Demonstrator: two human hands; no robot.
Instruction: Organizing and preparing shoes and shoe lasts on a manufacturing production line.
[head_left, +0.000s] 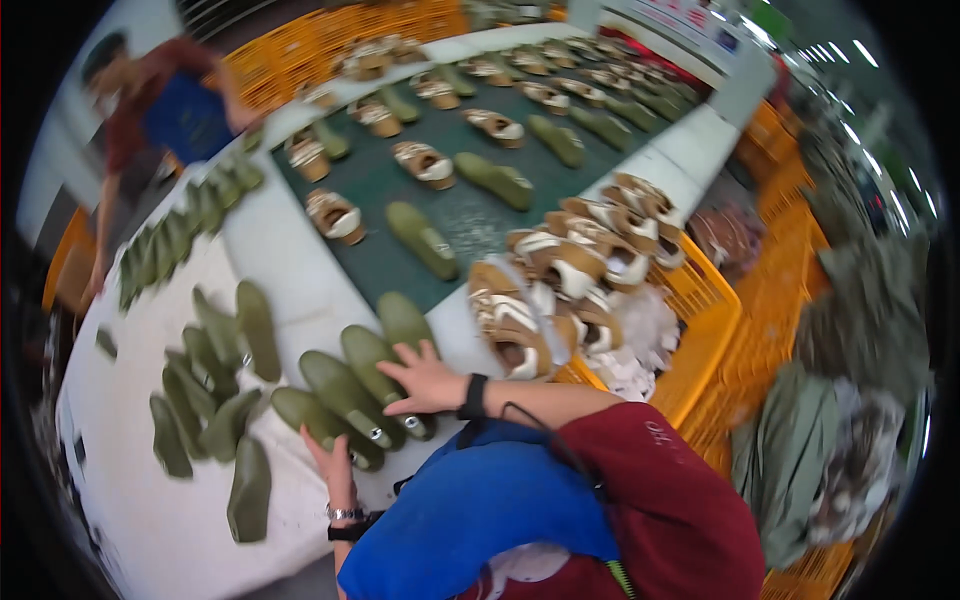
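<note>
A: Hands?
B: Right hand flat, fingers spread wide, on the green shoe lasts at the white bench edge. Left hand touches the nearest last's heel; its grip: can't tell.

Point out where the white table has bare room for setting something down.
Bare white table lies left of the lone olive-green plastic shoe last. It is crowded around the left hand and right hand, on the clustered lasts.

The left hand is half hidden behind green shoe lasts.
</note>
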